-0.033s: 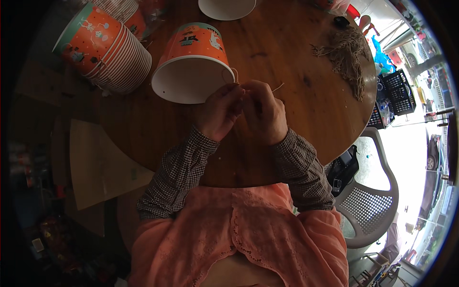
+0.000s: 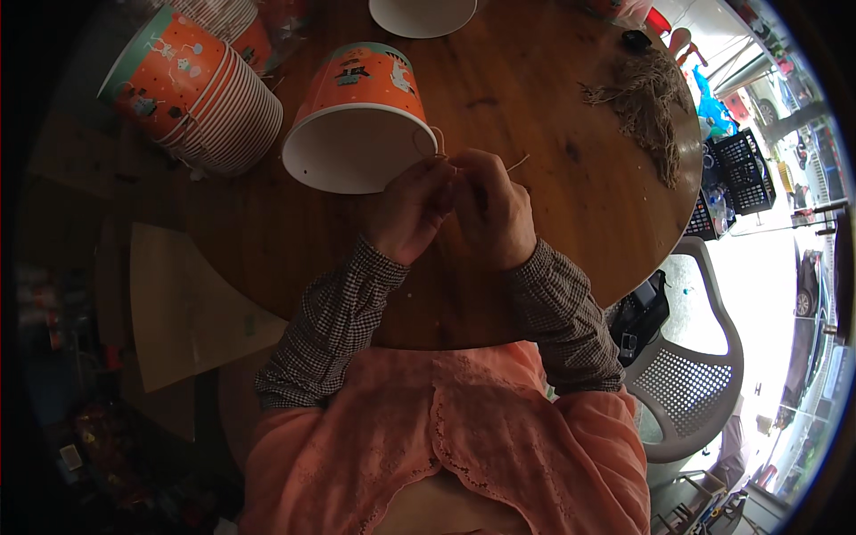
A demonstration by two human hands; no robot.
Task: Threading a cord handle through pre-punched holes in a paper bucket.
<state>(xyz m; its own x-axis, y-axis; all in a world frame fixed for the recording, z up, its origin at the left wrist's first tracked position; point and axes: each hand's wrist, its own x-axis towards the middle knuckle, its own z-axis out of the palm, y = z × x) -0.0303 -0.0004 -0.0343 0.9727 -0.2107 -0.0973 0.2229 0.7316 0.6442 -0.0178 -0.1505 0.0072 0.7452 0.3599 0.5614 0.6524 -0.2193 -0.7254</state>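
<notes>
An orange paper bucket (image 2: 370, 89) with cartoon figures and a green band lies on its side on the round wooden table (image 2: 553, 232), its white open mouth towards me. A thin tan cord (image 2: 441, 140) loops at the right of its rim, apparently through the bucket's wall. My left hand (image 2: 413, 212) pinches the cord beside the rim, fingers closed. Close against it, my right hand (image 2: 495, 212) also pinches the cord, and a loose end sticks out past its knuckles. The fingertips hide where the strands meet.
Nested orange buckets (image 2: 201, 94) lie at the far left. Another white round rim (image 2: 423, 16) shows at the far edge. A bundle of tan cords (image 2: 655, 107) lies at the right, near a small black object (image 2: 637, 40). A grey chair (image 2: 687, 383) stands right of the table.
</notes>
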